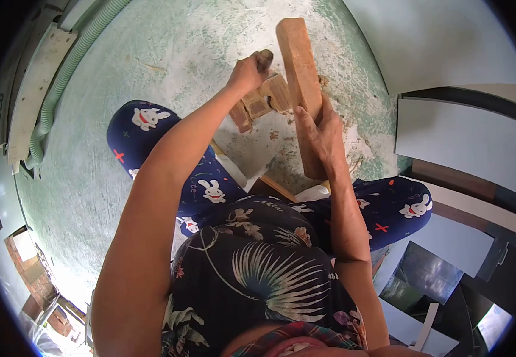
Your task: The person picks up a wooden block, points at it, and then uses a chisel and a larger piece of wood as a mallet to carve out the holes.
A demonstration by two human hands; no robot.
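My left hand [249,74] is closed round a rounded stick-like handle [264,58], with its blunt end sticking out past the fingers; the rest of it is hidden by the hand. My right hand [324,132] grips a long, square-edged, reddish-brown wooden block [299,59]. The thumb lies across its near face and the fingers wrap the right side. The block is tilted, its far end up and its lower end between my legs. Under and beside my left hand lie brown, notched wooden pieces [258,107] on the floor, close to the block.
The scuffed green floor [150,71] has pale dust and small crumbs [358,160]. My knees in blue rabbit-print trousers [213,190] flank the work. A ribbed green hose [55,101] runs along the left. Grey panels [466,134] stand on the right.
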